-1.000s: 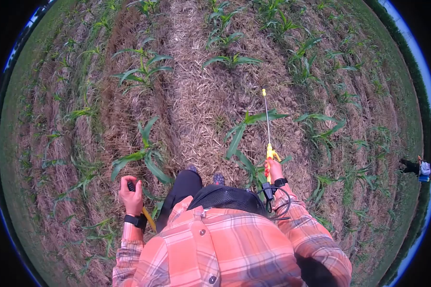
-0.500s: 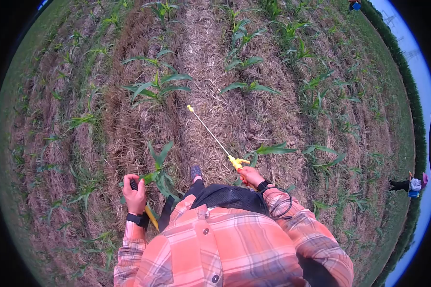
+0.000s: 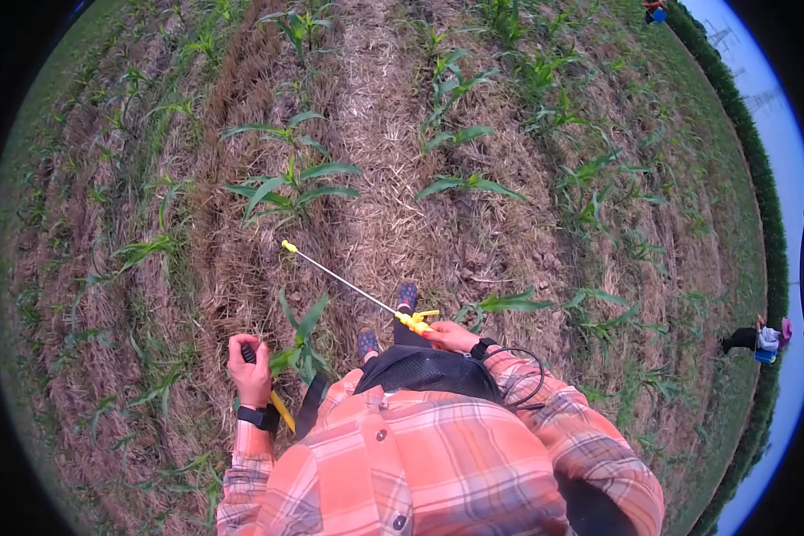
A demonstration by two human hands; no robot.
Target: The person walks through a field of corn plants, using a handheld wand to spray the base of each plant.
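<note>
My right hand (image 3: 453, 337) is closed around the handle of a spray wand (image 3: 348, 285), in front of my waist. The wand has a yellow handle with a lever and a thin metal tube. Its yellow nozzle (image 3: 289, 246) points forward and left, above the straw-covered ground below a young corn plant (image 3: 288, 189). At my left side, my left hand (image 3: 253, 379) is wrapped around the black grip of a pump lever (image 3: 281, 409), whose yellow bar runs back toward my body. A corn plant (image 3: 304, 344) stands just right of that hand.
Rows of young corn with dry straw (image 3: 375, 116) between them stretch ahead. My two shoes (image 3: 407, 296) are on the middle strip. A thin black hose (image 3: 531, 362) loops by my right wrist. Other people (image 3: 764, 339) are at the far right and top right, near a hedge.
The wand has swung left, its nozzle moving from the middle strip toward the left row. My right hand has shifted slightly left and down. A second shoe now shows; my left hand keeps its grip.
</note>
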